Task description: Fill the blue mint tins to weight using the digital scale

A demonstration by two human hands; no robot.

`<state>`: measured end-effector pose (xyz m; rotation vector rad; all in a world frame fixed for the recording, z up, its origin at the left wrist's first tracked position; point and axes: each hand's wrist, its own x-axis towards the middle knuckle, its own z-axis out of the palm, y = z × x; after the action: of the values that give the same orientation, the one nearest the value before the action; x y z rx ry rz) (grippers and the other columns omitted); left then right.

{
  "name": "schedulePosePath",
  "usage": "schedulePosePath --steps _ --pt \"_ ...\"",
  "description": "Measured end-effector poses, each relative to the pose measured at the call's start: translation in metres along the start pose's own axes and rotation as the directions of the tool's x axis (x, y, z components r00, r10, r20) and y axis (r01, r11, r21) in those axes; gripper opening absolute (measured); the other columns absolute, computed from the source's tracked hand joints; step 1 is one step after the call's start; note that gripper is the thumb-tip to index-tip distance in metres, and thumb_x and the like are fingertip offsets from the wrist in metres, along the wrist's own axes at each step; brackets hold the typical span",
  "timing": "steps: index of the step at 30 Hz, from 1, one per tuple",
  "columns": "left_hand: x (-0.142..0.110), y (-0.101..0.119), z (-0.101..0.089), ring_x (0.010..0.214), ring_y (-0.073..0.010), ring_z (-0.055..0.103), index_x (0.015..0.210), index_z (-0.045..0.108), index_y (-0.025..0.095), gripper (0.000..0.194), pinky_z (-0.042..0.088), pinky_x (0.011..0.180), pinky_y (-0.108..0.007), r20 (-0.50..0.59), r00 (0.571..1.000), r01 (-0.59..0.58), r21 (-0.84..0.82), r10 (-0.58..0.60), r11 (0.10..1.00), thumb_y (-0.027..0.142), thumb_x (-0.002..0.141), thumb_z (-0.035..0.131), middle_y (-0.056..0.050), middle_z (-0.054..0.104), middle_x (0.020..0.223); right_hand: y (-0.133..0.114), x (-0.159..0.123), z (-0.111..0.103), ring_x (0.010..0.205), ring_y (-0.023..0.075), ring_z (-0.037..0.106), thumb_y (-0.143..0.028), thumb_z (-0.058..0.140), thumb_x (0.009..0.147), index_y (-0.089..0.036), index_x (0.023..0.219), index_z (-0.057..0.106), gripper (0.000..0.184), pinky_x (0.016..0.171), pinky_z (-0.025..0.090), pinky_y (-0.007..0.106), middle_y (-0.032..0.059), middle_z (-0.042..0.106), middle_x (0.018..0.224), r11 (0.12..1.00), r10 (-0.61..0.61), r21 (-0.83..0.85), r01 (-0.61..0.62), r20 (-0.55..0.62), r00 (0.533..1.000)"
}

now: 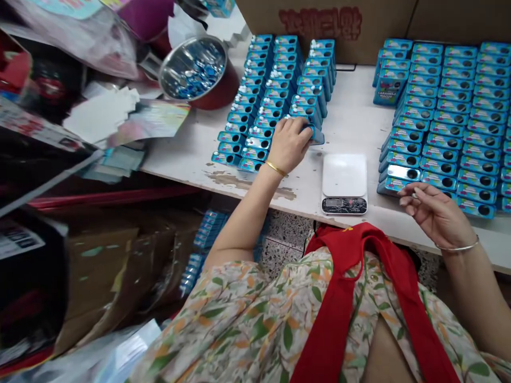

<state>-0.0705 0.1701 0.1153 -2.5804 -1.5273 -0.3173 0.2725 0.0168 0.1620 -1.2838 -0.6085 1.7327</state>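
My left hand [289,142] is closed around the end of a small blue tin [317,136], at the near end of a row of like tins. My fingers cover most of that tin. Small white pieces sit on many of the tins in the left group [261,91]. My right hand [443,215] hovers over the near edge of the right group of blue tins [447,131], whose tops show dark round holes. Its thumb and fingertips pinch a tiny white piece [415,195], too small to make out well. Between my hands lies a white digital scale [344,178].
A metal bowl [167,80] with blue and silver round pieces stands left of the tins. Papers [149,118] lie by it at the table's left end. A cardboard box [383,26] borders the back. More blue tins [209,229] are below the table.
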Motion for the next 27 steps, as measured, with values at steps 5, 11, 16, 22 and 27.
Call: schedulePosePath --steps 5,11,16,22,27 --pt "-0.001 0.067 -0.04 0.098 -0.0251 0.058 0.1 0.061 0.019 0.015 0.047 0.077 -0.04 0.093 0.982 -0.162 -0.024 0.163 0.987 0.031 0.092 0.055 -0.01 0.063 0.111 0.01 0.0 0.004 0.067 0.0102 0.063 -0.042 0.086 0.07 -0.018 0.092 0.073 0.035 0.051 0.049 0.017 0.0061 0.068 0.087 0.984 -0.004 -0.175 0.011 0.038 0.999" --pt "0.006 0.102 -0.009 0.096 -0.0231 0.061 0.109 0.058 0.018 0.025 0.049 0.083 -0.035 0.085 0.971 -0.197 -0.24 0.223 0.951 0.029 0.087 0.06 -0.007 0.065 0.103 0.011 0.006 0.011 0.052 0.0126 0.061 -0.055 0.084 0.067 -0.016 0.086 0.065 0.048 0.041 0.042 0.021 0.0058 0.067 0.073 0.934 -0.03 -0.351 0.067 0.11 0.994" --pt "-0.007 0.071 -0.008 0.115 -0.028 0.058 0.122 0.054 0.023 0.047 0.046 0.101 -0.045 -0.067 0.997 -0.067 -0.478 0.04 0.876 0.054 0.088 0.058 -0.008 0.061 0.122 0.005 0.01 0.015 0.035 0.0075 0.045 -0.062 0.076 0.074 -0.017 0.076 0.062 0.047 0.033 0.027 0.02 0.0007 0.061 0.056 0.778 -0.062 -0.611 0.147 0.159 0.985" --pt "-0.079 0.03 0.019 0.097 -0.0185 0.062 0.112 0.056 0.023 0.038 0.051 0.09 -0.035 -0.097 0.942 0.217 -0.555 -0.322 0.803 0.055 0.096 0.043 -0.007 0.065 0.105 -0.01 0.032 0.032 0.045 0.0093 0.042 -0.057 0.071 0.082 -0.018 0.066 0.061 0.043 0.044 0.03 0.023 -0.0003 0.053 0.051 0.52 -0.233 -0.778 0.353 0.269 0.935" --pt "-0.127 0.036 0.074 0.094 -0.0195 0.061 0.105 0.058 0.018 0.04 0.052 0.086 -0.034 -0.048 0.913 0.312 -0.56 -0.406 0.768 0.054 0.095 0.045 -0.01 0.064 0.099 -0.025 0.06 0.062 0.051 0.012 0.044 -0.052 0.068 0.087 -0.018 0.069 0.06 0.039 0.052 0.033 0.026 -0.0005 0.049 0.052 0.338 -0.36 -0.818 0.466 0.346 0.867"
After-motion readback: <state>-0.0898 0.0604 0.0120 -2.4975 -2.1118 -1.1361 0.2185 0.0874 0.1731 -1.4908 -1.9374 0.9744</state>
